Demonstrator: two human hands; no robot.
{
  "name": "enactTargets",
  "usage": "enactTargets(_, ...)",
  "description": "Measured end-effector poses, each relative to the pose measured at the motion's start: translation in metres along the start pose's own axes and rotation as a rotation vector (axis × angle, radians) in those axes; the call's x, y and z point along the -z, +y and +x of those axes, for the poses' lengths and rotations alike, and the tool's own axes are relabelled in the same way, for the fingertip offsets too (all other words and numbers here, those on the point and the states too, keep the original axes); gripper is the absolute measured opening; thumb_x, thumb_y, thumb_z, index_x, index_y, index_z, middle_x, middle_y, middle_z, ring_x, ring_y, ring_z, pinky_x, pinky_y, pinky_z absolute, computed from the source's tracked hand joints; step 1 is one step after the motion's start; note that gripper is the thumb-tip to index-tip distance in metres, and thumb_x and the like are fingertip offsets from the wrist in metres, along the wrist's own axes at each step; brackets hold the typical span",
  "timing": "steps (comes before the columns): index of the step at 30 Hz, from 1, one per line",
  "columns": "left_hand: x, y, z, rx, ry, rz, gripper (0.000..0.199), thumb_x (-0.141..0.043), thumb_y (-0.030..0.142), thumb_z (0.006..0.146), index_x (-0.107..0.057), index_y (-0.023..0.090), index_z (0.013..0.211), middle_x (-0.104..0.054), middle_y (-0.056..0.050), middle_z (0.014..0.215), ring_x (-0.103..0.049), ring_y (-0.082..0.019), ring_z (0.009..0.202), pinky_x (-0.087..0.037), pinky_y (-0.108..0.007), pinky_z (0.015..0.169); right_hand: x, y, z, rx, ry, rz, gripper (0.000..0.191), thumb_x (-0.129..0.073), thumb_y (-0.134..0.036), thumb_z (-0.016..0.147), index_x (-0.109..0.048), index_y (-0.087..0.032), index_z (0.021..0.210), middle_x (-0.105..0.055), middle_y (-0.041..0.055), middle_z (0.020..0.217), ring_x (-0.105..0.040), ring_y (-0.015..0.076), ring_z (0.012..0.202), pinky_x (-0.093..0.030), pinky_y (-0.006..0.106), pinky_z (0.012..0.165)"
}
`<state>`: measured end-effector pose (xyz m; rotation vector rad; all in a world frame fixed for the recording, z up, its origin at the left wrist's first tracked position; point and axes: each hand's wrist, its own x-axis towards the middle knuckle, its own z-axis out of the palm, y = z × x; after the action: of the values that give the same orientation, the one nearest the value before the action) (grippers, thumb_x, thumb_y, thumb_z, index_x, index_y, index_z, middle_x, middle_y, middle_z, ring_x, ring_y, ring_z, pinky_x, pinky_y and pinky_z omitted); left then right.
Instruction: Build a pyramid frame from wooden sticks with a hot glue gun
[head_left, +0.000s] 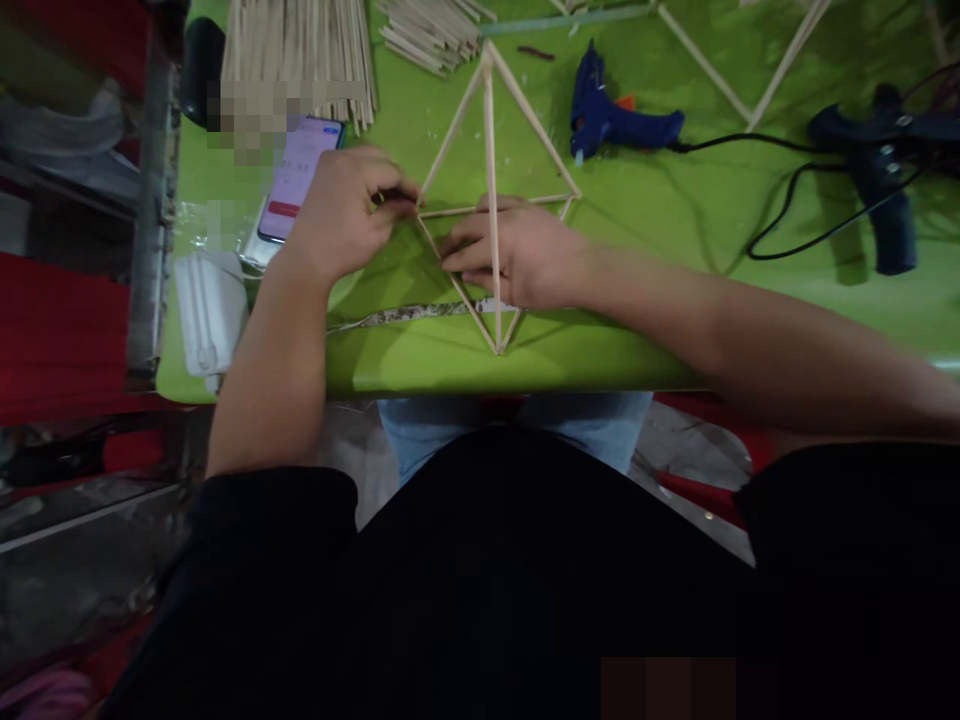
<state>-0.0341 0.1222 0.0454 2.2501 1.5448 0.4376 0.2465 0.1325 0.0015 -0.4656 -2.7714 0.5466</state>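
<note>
A pyramid-like frame of thin wooden sticks (491, 150) stands near the front edge of the green table, its peak pointing away from me. My left hand (352, 205) pinches the frame's left corner between thumb and fingers. Inside the frame, behind its long front stick, my right hand (517, 250) reaches to the lower left stick, with its fingertips closed on it. The ends of the sticks under my left fingertips are hidden.
A blue glue gun (619, 115) lies at the back right, its black cable running to a dark stand (874, 170). Stick bundles (300, 50), a phone (300, 180) and a white power bank (210, 310) lie on the left of the green table (637, 350).
</note>
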Motion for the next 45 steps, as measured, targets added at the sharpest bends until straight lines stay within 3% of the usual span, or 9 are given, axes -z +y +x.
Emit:
enactTargets(5, -0.004, -0.001, 0.001, -0.041, 0.051, 0.014, 0.058, -0.068, 0.078, 0.107, -0.088, 0.024, 0.110, -0.082, 0.000, 0.108, -0.062, -0.017, 0.102, -0.052, -0.041, 0.102, 0.007, -0.005, 0.000, -0.054, -0.052, 0.022, 0.042, -0.053, -0.044, 0.111, -0.085, -0.029, 0.133, -0.078, 0.0025, 0.153, -0.069, 0.0319, 0.137, -0.046, 0.056, 0.129)
enactTargets(12, -0.008, -0.004, 0.002, -0.063, 0.119, -0.025, 0.061, -0.064, 0.088, 0.101, -0.090, 0.033, 0.106, -0.086, -0.006, 0.108, -0.071, -0.028, 0.101, -0.058, -0.054, 0.103, 0.011, -0.008, 0.001, -0.014, -0.071, 0.025, 0.048, -0.047, -0.042, 0.110, -0.085, -0.025, 0.133, -0.077, 0.0050, 0.155, -0.069, 0.0324, 0.140, -0.045, 0.055, 0.131)
enactTargets(20, -0.010, -0.004, 0.005, -0.067, 0.107, -0.013, 0.048, -0.066, 0.078, 0.104, -0.088, 0.035, 0.103, -0.085, -0.001, 0.106, -0.068, -0.024, 0.098, -0.059, -0.051, 0.102, 0.015, -0.012, 0.000, -0.051, -0.082, 0.061, 0.048, -0.045, -0.044, 0.114, -0.085, -0.026, 0.132, -0.078, 0.0042, 0.155, -0.069, 0.0323, 0.137, -0.046, 0.053, 0.132)
enactTargets(28, -0.015, -0.010, 0.007, -0.082, 0.124, -0.018, 0.040, -0.072, 0.066, 0.106, -0.087, 0.029, 0.104, -0.084, -0.002, 0.105, -0.067, -0.020, 0.097, -0.057, -0.044, 0.104, 0.006, -0.005, 0.000, -0.005, -0.045, 0.022, 0.046, -0.046, -0.039, 0.113, -0.085, -0.026, 0.133, -0.079, 0.0064, 0.152, -0.073, 0.0348, 0.137, -0.049, 0.057, 0.130)
enactTargets(34, -0.020, -0.013, 0.010, -0.129, 0.181, -0.039, 0.041, -0.075, 0.058, 0.103, -0.090, 0.020, 0.105, -0.085, -0.008, 0.102, -0.068, -0.020, 0.092, -0.056, -0.043, 0.096, 0.007, -0.004, 0.000, 0.028, -0.054, 0.008, 0.043, -0.049, -0.038, 0.112, -0.083, -0.028, 0.136, -0.078, 0.0066, 0.154, -0.074, 0.0339, 0.138, -0.046, 0.061, 0.134)
enactTargets(40, -0.017, -0.011, 0.009, -0.087, 0.138, -0.017, 0.026, -0.078, 0.052, 0.102, -0.090, 0.029, 0.105, -0.087, -0.005, 0.105, -0.070, -0.022, 0.094, -0.058, -0.044, 0.098, 0.008, -0.005, 0.000, -0.019, -0.069, 0.029, 0.052, -0.044, -0.045, 0.111, -0.083, -0.028, 0.140, -0.076, 0.0043, 0.158, -0.072, 0.0301, 0.140, -0.042, 0.056, 0.137)
enactTargets(45, -0.014, -0.005, 0.006, -0.086, 0.117, -0.013, 0.030, -0.076, 0.053, 0.103, -0.089, 0.026, 0.103, -0.085, -0.008, 0.105, -0.072, -0.025, 0.100, -0.060, -0.047, 0.104, 0.012, -0.005, -0.003, -0.105, -0.073, 0.092, 0.049, -0.050, -0.052, 0.109, -0.081, -0.035, 0.143, -0.076, -0.0002, 0.159, -0.068, 0.0286, 0.145, -0.040, 0.050, 0.141)
